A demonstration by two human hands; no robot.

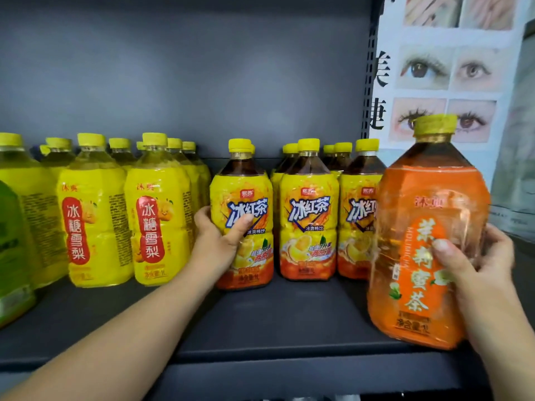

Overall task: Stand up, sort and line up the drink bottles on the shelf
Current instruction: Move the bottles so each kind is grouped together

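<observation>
Right hand [474, 264] is gripping the orange bottle [425, 241], label 茉莉蜜茶, at lower right, fingers wrapped round it, over the shelf [260, 322] front edge. Left hand [220, 238] is clasping a 冰红茶 bottle [243, 215] at centre, thumb across its label. Yellow 冰糖雪梨 bottles [95, 215] are standing left. Eyelash poster [443, 68] is hanging upper right.
</observation>
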